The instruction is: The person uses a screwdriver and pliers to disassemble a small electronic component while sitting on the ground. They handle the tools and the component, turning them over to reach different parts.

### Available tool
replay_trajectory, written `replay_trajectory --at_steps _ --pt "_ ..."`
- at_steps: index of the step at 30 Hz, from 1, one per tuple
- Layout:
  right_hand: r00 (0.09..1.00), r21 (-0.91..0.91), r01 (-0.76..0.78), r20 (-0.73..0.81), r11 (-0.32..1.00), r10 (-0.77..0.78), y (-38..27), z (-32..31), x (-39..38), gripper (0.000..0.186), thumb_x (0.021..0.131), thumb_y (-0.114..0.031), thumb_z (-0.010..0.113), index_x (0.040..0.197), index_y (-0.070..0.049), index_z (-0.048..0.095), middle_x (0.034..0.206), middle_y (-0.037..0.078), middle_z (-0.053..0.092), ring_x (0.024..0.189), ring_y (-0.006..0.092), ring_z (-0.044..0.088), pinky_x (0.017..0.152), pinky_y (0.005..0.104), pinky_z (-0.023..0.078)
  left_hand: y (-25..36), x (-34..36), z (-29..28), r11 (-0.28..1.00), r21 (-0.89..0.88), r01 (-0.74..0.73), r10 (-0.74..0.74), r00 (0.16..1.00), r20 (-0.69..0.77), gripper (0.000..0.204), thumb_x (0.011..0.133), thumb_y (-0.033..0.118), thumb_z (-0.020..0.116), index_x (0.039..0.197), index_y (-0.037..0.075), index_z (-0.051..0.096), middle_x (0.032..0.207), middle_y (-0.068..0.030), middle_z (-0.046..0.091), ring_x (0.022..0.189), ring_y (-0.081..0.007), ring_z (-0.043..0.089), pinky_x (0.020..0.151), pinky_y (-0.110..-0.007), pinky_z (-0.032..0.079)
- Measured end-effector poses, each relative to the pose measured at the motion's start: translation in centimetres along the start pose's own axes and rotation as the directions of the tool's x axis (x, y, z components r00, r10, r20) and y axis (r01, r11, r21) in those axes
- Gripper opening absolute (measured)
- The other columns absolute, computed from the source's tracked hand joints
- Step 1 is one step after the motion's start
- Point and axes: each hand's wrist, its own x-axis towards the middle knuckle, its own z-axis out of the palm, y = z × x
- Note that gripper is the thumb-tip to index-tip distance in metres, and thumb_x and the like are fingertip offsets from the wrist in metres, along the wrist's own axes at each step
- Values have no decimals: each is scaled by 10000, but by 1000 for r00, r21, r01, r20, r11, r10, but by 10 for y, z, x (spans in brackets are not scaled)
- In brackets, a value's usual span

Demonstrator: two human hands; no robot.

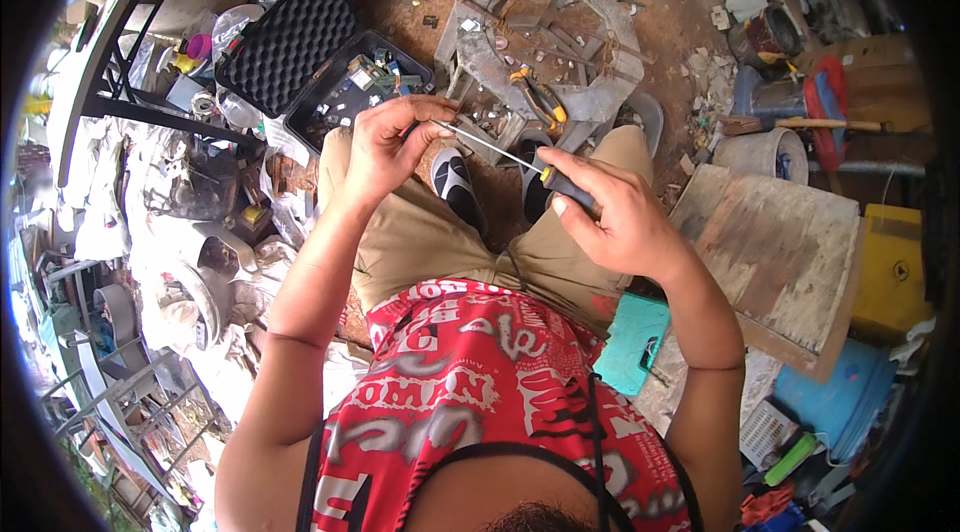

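My right hand is wrapped round the dark handle of a screwdriver, whose handle has a yellow collar. Its thin metal shaft points left and slightly up, toward the fingertips of my left hand. Those fingers are pinched together at the shaft's tip, round something small and dark that I cannot make out. Both hands are held above my knees. Beyond them, pliers with yellow and black grips lie on a grey metal ring-shaped frame on the ground.
Left of the frame lies an open black case with a foam-lined lid and small parts inside. A worn board, a teal case and a blue container are on my right. White sacks and scrap crowd the left side.
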Motion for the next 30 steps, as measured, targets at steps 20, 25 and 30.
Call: replay_trajectory --at_steps 20,25,30 --pt "962 -225 51 -252 973 -109 2 42 -22 322 897 -139 608 1211 -79 573 857 117 654 685 307 655 583 404 532 26 -10 -8 976 202 -79 103 988 -111 120 780 -15 764 872 -4 687 862 -115 724 819 -230 710 744 -291 540" --pt "974 -301 87 -173 950 -144 -6 16 -16 309 873 -150 643 1179 -109 630 812 88 632 648 278 639 554 384 523 14 -15 1 971 -233 -46 3 983 -182 121 819 37 754 832 -19 648 879 -172 718 891 -254 716 782 -312 551" --pt "989 -388 59 -103 920 -107 -21 1 -14 324 861 -163 663 1181 -118 644 794 69 604 616 266 618 545 384 512 18 -8 -9 989 -96 -112 108 993 -39 121 811 26 754 814 -17 641 884 -183 722 879 -263 722 777 -322 566"
